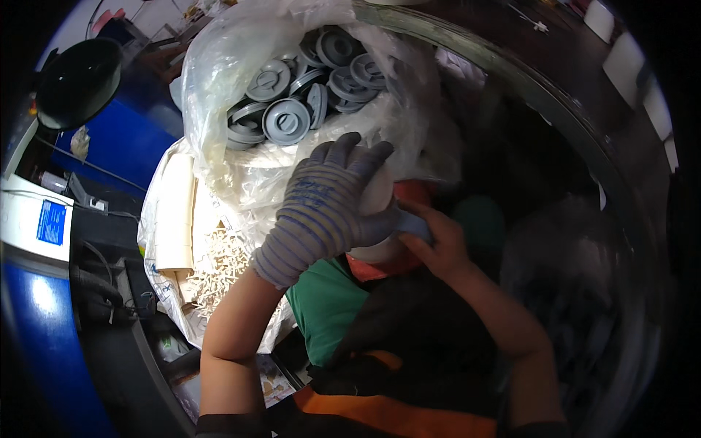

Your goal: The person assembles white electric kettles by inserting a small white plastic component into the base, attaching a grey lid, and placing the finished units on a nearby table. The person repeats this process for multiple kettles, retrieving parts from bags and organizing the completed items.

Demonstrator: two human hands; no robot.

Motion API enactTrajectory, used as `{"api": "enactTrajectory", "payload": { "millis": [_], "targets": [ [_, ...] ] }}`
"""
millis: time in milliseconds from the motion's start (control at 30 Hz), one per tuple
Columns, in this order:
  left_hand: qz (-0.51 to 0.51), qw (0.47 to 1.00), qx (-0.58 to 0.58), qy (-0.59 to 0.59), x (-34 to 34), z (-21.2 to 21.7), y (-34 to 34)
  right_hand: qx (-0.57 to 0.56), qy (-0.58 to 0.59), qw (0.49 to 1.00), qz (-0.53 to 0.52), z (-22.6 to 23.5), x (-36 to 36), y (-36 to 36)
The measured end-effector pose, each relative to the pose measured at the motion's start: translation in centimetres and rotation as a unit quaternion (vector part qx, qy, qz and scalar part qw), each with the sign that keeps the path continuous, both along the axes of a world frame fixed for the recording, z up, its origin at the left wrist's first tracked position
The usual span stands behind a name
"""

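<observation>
My left hand (pixel 321 201), in a striped, blue-tipped work glove, curves over a whitish rounded piece (pixel 377 191), thumb on the near side and fingers on the far side. My bare right hand (pixel 442 241) is closed on a smooth grey-blue piece (pixel 415 225), whose exact kind I cannot make out. The grey-blue piece meets the left thumb. A red object (pixel 376 270) lies under both hands, above my lap, mostly covered. Just beyond the left fingertips, a clear plastic bag (pixel 219 95) holds several round grey plastic caps (pixel 286 121) with raised centre bars.
Left of my hands, a white sack (pixel 157 219) holds small cream-coloured pieces (pixel 221 259) and a long pale box-like piece (pixel 176 219). A blue machine (pixel 36 321) with a white panel stands at the far left. A dark round pan-shaped object (pixel 79 82) is above it. A curved rim (pixel 467 44) borders the right.
</observation>
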State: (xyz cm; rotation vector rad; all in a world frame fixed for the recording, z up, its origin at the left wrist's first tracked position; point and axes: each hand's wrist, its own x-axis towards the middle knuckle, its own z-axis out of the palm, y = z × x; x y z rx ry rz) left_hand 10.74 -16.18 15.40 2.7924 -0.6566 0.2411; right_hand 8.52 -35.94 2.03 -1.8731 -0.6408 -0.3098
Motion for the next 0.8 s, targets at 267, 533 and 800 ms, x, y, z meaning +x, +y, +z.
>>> {"api": "enactTrajectory", "payload": {
  "millis": [267, 533, 800],
  "targets": [
    [-0.011, 1.000, -0.020, 0.000, -0.2, 4.0, 0.3, -0.101, 0.068, 0.992, -0.040, -2.9, -1.2, -0.7],
    [0.009, 0.999, 0.042, -0.021, -1.5, -0.1, -0.9, -0.092, 0.081, 0.992, -0.031, -2.7, -1.6, -0.7],
    [0.035, 0.835, -0.536, 0.122, 0.9, -2.6, 2.1, 0.152, 0.271, 0.950, -0.018, -8.0, -1.6, -1.3]
  ]
}}
